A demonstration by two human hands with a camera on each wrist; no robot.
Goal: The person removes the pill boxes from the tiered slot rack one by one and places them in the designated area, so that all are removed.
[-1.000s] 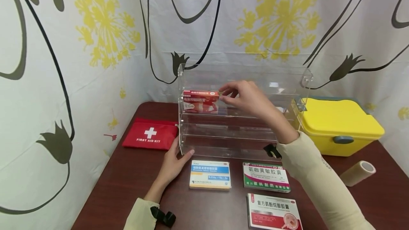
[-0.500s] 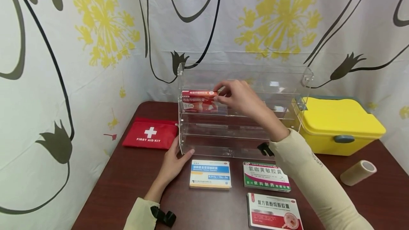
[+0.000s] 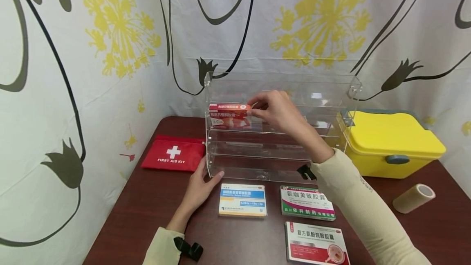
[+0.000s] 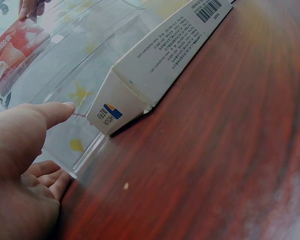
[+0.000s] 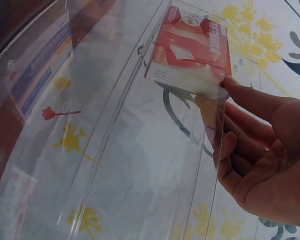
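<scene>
A clear acrylic rack (image 3: 294, 89) with stepped shelves stands at the back of the table. On an upper shelf, at the left end, is a red medicine box (image 3: 229, 117), its printed front facing out. My right hand (image 3: 281, 109) pinches its right end; in the right wrist view, the thumb and a finger are on the corner of the red medicine box (image 5: 190, 47). Low down, my left hand (image 3: 198, 187) holds the rack's left front corner. The left wrist view has the thumb of my left hand (image 4: 20, 145) in front and the other fingers outside the side panel.
Medicine boxes lie in front: a blue-and-white one (image 3: 242, 200), a green-and-white one (image 3: 307, 203) and a red-and-white one (image 3: 316, 243). A red first aid pouch (image 3: 173, 154) is left of the rack. Right of it stand a yellow case (image 3: 395, 146) and a cream-coloured roll (image 3: 413, 198).
My right hand moved slightly left along the shelf, with the red box shifting left toward the side panel, then stayed nearly still. My left hand has kept its place at the corner.
</scene>
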